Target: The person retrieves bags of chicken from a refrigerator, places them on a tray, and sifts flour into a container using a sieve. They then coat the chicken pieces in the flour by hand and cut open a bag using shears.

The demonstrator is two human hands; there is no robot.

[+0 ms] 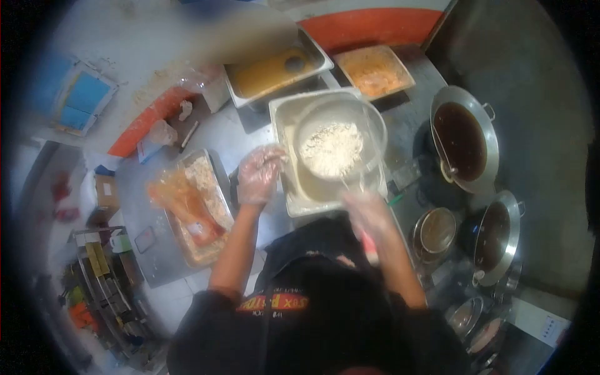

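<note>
A round sieve (377, 125) with floury, lumpy pieces (332, 150) in it is over a white rectangular tub (337, 206). My right hand (370, 215), in a clear plastic glove and smeared by motion, is at the sieve's near side and appears to grip it; its fingers are not sharp. My left hand (259, 175), also gloved, is beside the tub's left rim with its fingers curled in. Whether anything is inside those fingers is hidden. Left of that hand lies a metal tray (220, 187) of floured pieces, with an orange-tinted plastic bag (187, 203) on top.
Behind the tub stand a metal pan of yellow liquid (269, 75) and a container of orange, crumbly food (375, 72). Two large pans of dark liquid (459, 137) (494, 237) are at the right, with a round strainer (437, 230) near them. A box (105, 194) is at far left.
</note>
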